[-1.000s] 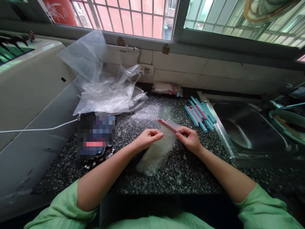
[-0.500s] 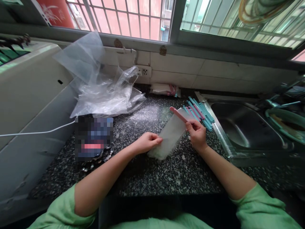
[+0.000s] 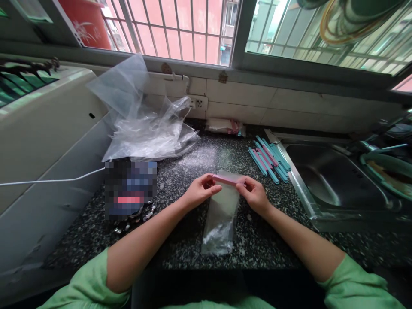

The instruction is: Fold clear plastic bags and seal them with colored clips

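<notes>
A pink bag sealing clip [image 3: 224, 179] lies across the upper part of a clear plastic bag [image 3: 222, 214], which hangs toward me over the counter. My left hand [image 3: 202, 189] is closed on the clip's left end, thumb pointing right along the bag. At the other end, my right hand [image 3: 254, 195] pinches the clip between thumb and fingers. A short strip of the bag shows above the clip. To the right lies a group of blue and pink sealing clips [image 3: 270, 159].
Crumpled clear plastic bags [image 3: 144, 133] are heaped at the back left. Below them is a blurred-out phone-like object [image 3: 131, 189] with a white cable [image 3: 64, 182]. A packet with clips [image 3: 225, 127] lies by the wall, and a metal sink [image 3: 334, 171] is at the right.
The clip has gone from slanting in my right hand to lying level across the bag. My left hand has shifted up to its left end. The bag now hangs straighter toward me.
</notes>
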`<action>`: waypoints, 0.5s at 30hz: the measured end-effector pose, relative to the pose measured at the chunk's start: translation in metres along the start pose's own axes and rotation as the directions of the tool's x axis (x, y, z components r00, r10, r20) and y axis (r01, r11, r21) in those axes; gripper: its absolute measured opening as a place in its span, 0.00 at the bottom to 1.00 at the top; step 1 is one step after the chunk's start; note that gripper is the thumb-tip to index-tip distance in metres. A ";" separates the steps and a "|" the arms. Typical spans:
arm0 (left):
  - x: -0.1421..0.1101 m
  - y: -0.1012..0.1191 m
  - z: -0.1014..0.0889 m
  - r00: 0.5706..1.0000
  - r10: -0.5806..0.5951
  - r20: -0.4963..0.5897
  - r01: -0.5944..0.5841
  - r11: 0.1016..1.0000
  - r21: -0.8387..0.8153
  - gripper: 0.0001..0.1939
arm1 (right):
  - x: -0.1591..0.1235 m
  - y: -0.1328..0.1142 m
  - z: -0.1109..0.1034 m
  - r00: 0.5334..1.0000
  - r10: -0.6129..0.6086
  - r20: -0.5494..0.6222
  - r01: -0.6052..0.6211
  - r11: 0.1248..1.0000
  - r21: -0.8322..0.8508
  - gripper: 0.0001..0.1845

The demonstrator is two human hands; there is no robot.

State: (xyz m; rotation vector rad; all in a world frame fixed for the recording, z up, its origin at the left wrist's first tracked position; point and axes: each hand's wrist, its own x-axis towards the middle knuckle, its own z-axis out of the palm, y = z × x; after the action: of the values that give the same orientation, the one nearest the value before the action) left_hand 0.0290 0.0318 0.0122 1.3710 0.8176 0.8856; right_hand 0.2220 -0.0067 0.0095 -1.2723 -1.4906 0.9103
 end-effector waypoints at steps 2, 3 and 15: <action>0.000 -0.002 0.001 0.999 0.027 -0.035 -0.027 0.999 -0.022 0.21 | -0.001 0.000 0.005 1.000 0.018 0.025 -0.018 1.000 0.003 0.20; 0.001 -0.002 0.001 0.998 0.029 -0.051 -0.031 0.999 -0.040 0.21 | -0.001 0.000 0.006 0.999 0.033 0.031 -0.034 0.999 0.012 0.20; 0.000 0.001 0.000 0.992 -0.017 -0.126 -0.008 0.980 -0.197 0.19 | 0.000 0.006 0.011 0.989 0.081 0.126 -0.076 0.996 -0.048 0.17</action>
State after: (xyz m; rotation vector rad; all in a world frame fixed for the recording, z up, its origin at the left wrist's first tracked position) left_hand 0.0288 0.0313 0.0128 1.1479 0.8058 1.0310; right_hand 0.2132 -0.0049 0.0011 -1.3329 -1.5758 1.0331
